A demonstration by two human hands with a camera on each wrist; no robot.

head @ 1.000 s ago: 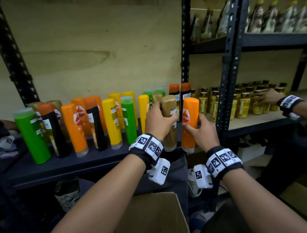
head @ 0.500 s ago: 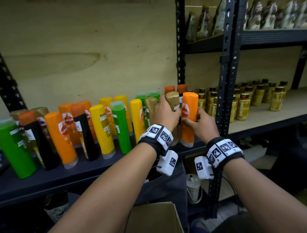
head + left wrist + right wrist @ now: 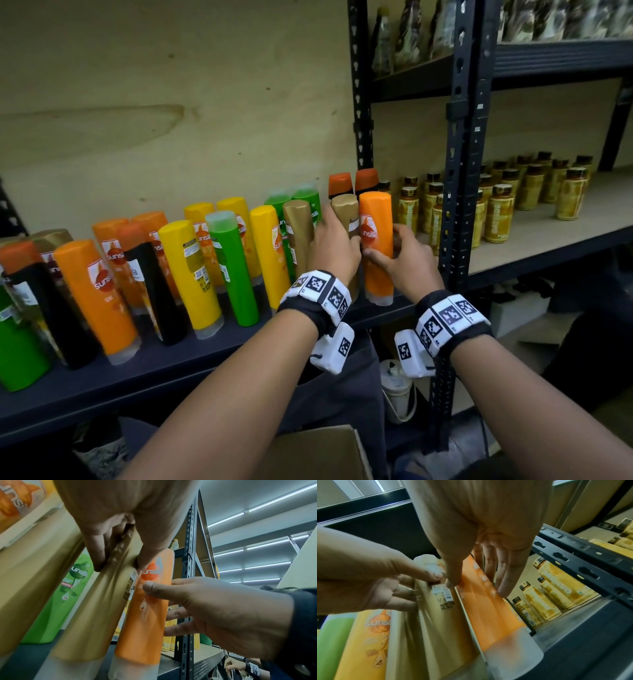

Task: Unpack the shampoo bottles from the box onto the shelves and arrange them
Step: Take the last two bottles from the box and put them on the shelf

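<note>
Hands are working side by side at the right end of the dark shelf (image 3: 212, 356). The left hand (image 3: 334, 245) is gripping the gold bottle (image 3: 346, 212), thumb and fingers curled round it. The right hand (image 3: 406, 260) is holding the orange bottle (image 3: 376, 246) between thumb and fingers. Both bottles are standing upright on the shelf, touching each other, beside the black post (image 3: 462, 171). A cardboard box (image 3: 318, 455) is sitting below.

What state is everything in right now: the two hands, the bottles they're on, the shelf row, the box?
Left hand: grips gold bottle.
Right hand: holds orange bottle.
Gold bottle: standing cap-down on shelf.
Orange bottle: cap-down, touching the gold one.
Shelf row: bottles standing.
Cardboard box: inside not visible.
</note>
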